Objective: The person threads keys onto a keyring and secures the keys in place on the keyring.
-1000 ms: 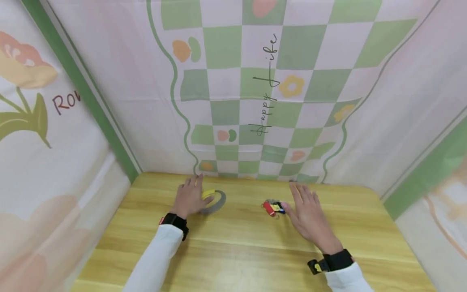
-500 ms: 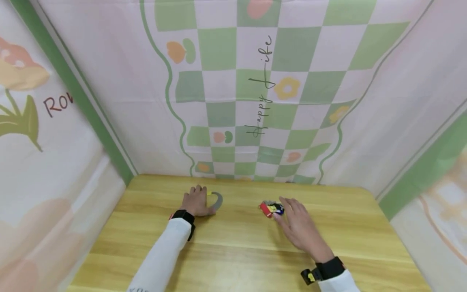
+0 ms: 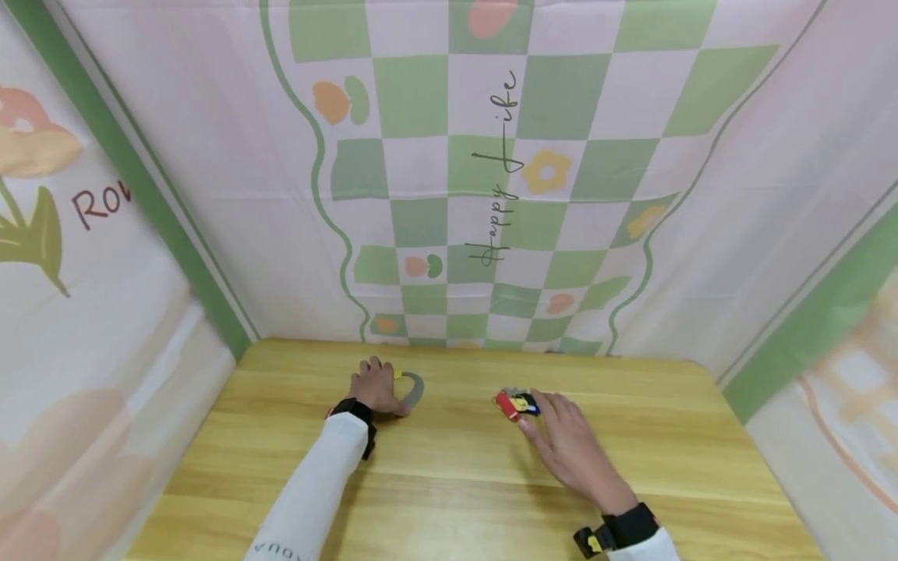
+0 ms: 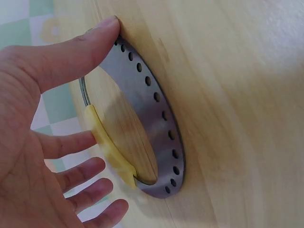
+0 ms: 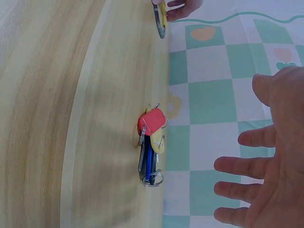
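My left hand (image 3: 374,387) has its thumb and index finger on a ring-shaped metal tool (image 4: 154,109), a flat grey crescent with a row of holes, joined to a yellow-sleeved wire arc (image 4: 111,149). The thumb lies over the crescent's end; the index fingertip touches the yellow sleeve, and the remaining fingers curve loosely nearby. To the right, a bunch of key tags (image 5: 153,122) with red, yellow, black and blue parts and small metal rings lies on the table. My right hand (image 3: 571,448) hovers beside the bunch, thumb and fingers spread; the right wrist view shows a gap between them.
Both things lie on a wood-grain table (image 3: 456,499), near its back edge. Behind it hangs a cloth (image 3: 484,202) with green and white checks. More patterned cloth stands at the left (image 3: 126,374) and right sides.
My left hand has shifted from lying beside the ring-shaped tool to bringing its thumb onto the rim. My right hand has come back and left, its thumb and fingers now either side of the bunch.
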